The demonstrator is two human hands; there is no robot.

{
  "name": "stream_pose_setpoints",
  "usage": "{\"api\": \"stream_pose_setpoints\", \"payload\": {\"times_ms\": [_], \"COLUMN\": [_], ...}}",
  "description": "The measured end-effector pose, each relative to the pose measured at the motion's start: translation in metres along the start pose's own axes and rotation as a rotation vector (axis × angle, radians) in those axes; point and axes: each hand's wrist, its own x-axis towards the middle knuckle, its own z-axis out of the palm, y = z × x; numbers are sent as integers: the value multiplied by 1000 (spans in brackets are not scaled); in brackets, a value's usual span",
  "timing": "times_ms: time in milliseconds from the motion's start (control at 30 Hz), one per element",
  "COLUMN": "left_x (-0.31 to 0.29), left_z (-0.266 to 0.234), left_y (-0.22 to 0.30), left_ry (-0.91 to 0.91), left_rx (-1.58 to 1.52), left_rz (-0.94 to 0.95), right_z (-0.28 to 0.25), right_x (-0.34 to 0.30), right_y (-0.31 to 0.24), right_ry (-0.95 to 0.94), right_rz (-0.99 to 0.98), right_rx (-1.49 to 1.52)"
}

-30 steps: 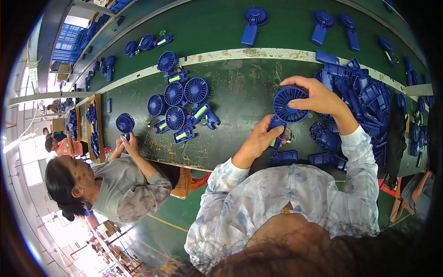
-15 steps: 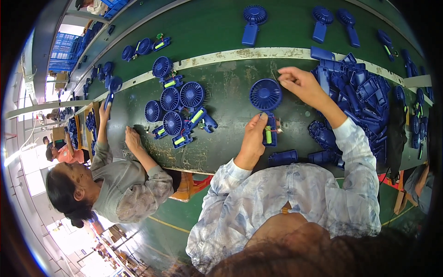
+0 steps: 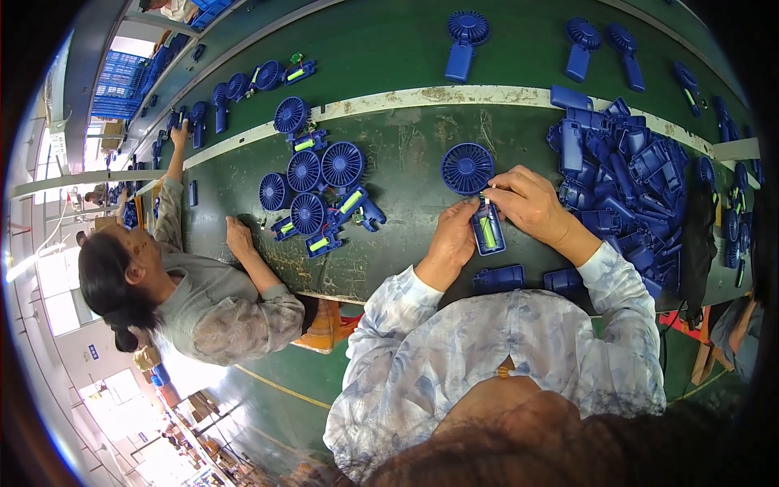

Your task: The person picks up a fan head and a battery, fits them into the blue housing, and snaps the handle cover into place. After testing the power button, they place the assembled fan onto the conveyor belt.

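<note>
A blue handheld fan lies in front of me with its round grille away from me. Its handle is uncovered, showing a yellow-green battery cell inside. My left hand grips the left side of the handle, thumb near the neck. Over the top of the handle, my right hand has thumb and fingers pinched together beside a small pale part. Exactly what they pinch is too small to make out. Nearest to my body, a blue handle cover rests at the table's edge, with another blue cover right of it.
A heap of blue plastic shells fills the right side. Several opened fans with exposed cells lie to the left. Beyond a pale rail, more fans lie on a green belt. A co-worker sits at my left.
My right hand has come down from beside the grille to the fan's neck, its fingers closing. The loose part right of the handle no longer shows there. The co-worker's raised hand has reached farther toward the belt.
</note>
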Motion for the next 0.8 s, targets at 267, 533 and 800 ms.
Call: {"api": "stream_pose_setpoints", "payload": {"times_ms": [267,533,800], "left_x": [14,15,10], "left_z": [-10,-12,-8], "left_y": [-14,-9,-6], "left_ry": [101,119,94], "left_rx": [71,20,-35], "left_rz": [20,-9,-34], "right_z": [5,1,1], "right_x": [-9,-13,-13], "right_y": [2,7,7], "right_ry": [-65,-394,-429], "right_rz": [98,265,428], "right_rx": [144,234,373]}}
